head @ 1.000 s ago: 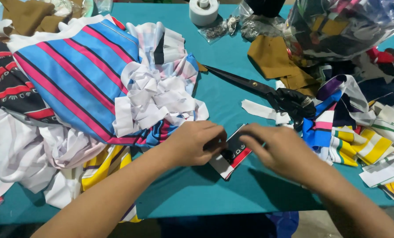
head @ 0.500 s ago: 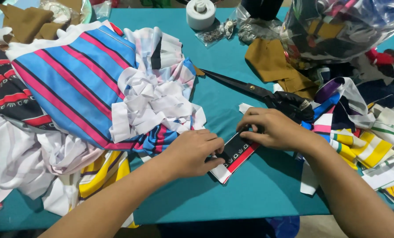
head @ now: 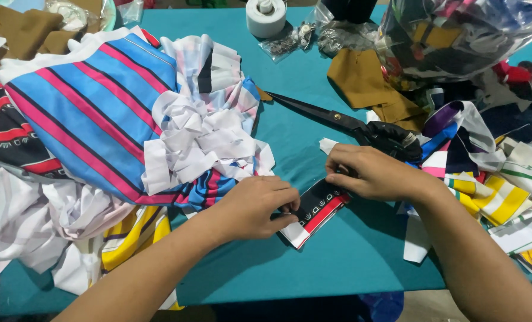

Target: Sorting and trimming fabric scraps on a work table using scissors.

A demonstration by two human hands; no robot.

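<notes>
Two bare forearms are seen entering from the lower edge, with no sleeves shown anywhere along them up to the frame border. The left hand (head: 255, 206) and the right hand (head: 370, 173) are uncovered; no gloves, rings, watch or wristbands are worn. The fingernails are kept short and are left unpainted.

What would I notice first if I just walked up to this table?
Probably the big blue cloth with pink stripes, piled at the left of the teal table. Next, in the middle, the left hand and right hand press on a small black, red and white strip. Just behind them lie black scissors, with colourful scraps heaped at the right.
</notes>
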